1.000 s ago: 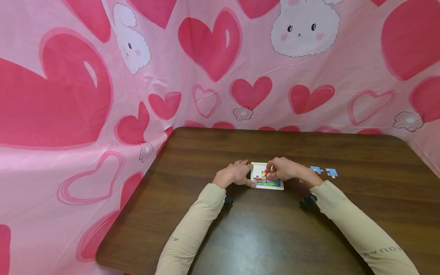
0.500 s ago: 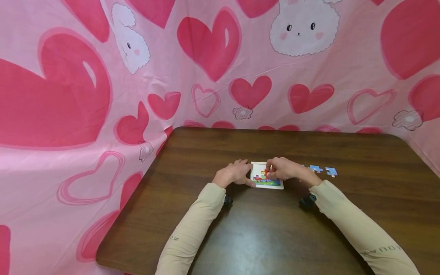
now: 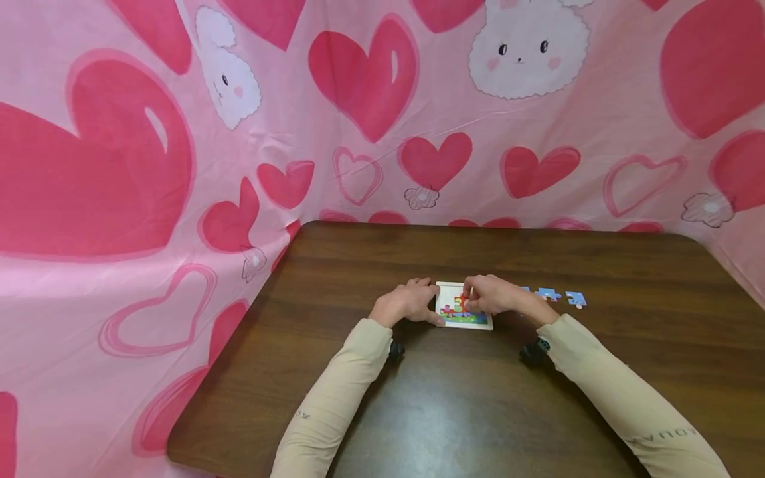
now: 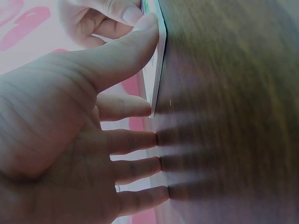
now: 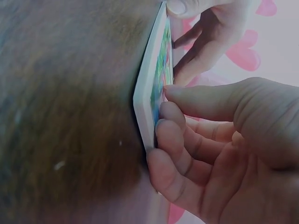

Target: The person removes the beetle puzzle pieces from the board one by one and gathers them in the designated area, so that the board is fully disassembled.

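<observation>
A small jigsaw puzzle in a white-rimmed tray (image 3: pixel 467 326) lies flat on the table, with a colourful picture partly filled in. My left hand (image 3: pixel 409 303) spans the tray's left side, its thumb on the near corner and its index fingertip at the far one. Its other fingers (image 4: pixel 133 141) are straight, their tips on the table. My right hand (image 3: pixel 495 295) is over the right part of the tray and pinches a red puzzle piece (image 3: pixel 460 301) between thumb and index finger. In the right wrist view its remaining fingers curl at the tray's edge (image 5: pixel 144 93).
Loose blue puzzle pieces lie past my right wrist, among them one light blue piece (image 3: pixel 576 299) and another blue piece (image 3: pixel 548 293). My right forearm partly hides others. The brown table (image 3: pixel 430 405) ends at a pink heart-patterned cloth (image 3: pixel 370 192) behind and to the left.
Both hands stay in almost the same place on the tray. Beyond my right wrist, the edge of one more blue piece shows than a second ago.
</observation>
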The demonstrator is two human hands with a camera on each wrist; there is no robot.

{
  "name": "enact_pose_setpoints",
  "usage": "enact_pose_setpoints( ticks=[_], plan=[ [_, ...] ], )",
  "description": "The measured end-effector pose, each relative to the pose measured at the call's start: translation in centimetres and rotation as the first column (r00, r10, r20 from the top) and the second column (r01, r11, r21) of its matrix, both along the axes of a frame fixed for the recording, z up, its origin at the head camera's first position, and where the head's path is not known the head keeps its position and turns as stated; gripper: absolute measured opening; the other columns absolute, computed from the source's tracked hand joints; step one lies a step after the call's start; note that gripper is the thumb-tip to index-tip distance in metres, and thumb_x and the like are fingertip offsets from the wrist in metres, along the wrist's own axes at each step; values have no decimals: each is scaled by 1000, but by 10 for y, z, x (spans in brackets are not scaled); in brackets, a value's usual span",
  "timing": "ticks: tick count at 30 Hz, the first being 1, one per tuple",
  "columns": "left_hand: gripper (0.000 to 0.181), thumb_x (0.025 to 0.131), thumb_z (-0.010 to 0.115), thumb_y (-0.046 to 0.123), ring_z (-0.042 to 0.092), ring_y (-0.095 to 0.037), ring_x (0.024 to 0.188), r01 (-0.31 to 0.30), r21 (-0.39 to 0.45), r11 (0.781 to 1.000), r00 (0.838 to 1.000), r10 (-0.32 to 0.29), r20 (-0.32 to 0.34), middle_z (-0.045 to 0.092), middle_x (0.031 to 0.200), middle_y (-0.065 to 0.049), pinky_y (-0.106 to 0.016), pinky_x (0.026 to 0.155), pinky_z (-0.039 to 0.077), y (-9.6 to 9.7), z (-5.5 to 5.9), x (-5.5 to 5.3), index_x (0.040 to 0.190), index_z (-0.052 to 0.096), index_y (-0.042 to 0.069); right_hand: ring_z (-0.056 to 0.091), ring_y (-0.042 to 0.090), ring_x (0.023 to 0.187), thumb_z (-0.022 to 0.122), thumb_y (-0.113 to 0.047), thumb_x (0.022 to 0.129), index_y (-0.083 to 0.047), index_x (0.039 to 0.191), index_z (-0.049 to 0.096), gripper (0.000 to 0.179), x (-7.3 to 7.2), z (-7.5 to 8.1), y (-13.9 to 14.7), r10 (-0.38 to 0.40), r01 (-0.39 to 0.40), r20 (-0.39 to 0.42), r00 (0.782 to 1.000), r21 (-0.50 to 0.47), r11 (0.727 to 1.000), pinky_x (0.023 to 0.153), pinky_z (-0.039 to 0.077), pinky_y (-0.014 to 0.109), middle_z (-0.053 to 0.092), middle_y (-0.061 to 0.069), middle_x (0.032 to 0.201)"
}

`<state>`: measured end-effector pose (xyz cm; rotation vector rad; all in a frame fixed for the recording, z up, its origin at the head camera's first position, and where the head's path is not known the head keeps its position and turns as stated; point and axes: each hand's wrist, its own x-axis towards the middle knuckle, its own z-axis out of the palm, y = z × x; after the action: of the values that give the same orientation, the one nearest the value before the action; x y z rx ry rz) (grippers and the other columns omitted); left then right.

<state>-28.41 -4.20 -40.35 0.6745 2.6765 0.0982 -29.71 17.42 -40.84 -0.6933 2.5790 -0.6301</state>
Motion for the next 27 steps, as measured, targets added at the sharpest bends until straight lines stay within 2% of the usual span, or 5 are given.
enact_pose_setpoints(
  ticks=[4, 10, 15, 27],
  plan=[
    [82, 86, 67, 56, 23, -29, 150, 4, 4, 1000, 1000, -4, 3, 26, 163, -8, -50, 120, 26, 0, 1, 0, 152, 37, 18, 52, 14, 55, 69, -17, 92, -3, 106, 60, 21, 1, 0, 0, -16, 16, -5, 1000, 5, 1000, 51, 48, 26, 59, 5, 81],
    [83, 86, 66, 57, 22, -29, 150, 3, -10, 1000, 1000, -3, -2, 26, 163, -8, -49, 120, 26, 1, 1, 0, 152, 36, 18, 51, 15, 65, 70, -18, 91, -5, 104, 60, 21, 2, 0, -2, 11, -9, -74, 997, 33, 999, 56, 45, 26, 58, 5, 80],
    [83, 86, 67, 57, 23, -29, 150, 9, -10, 1000, 1000, -9, 0, 26, 163, -8, -49, 120, 27, 2, -2, 0, 152, 36, 18, 51, 15, 66, 69, -17, 91, -5, 103, 58, 21, 3, -3, -1, 18, -15, -79, 997, 37, 999, 58, 43, 26, 57, 4, 79],
    [82, 85, 67, 57, 22, -29, 150, -1, -4, 1000, 1000, 1, 10, 25, 163, -8, -50, 120, 26, 0, 1, -1, 152, 37, 19, 51, 16, 65, 70, -18, 90, -6, 103, 54, 24, 2, -1, -1, 10, -10, -84, 996, 11, 1000, 57, 43, 26, 57, 5, 79]
  ],
)
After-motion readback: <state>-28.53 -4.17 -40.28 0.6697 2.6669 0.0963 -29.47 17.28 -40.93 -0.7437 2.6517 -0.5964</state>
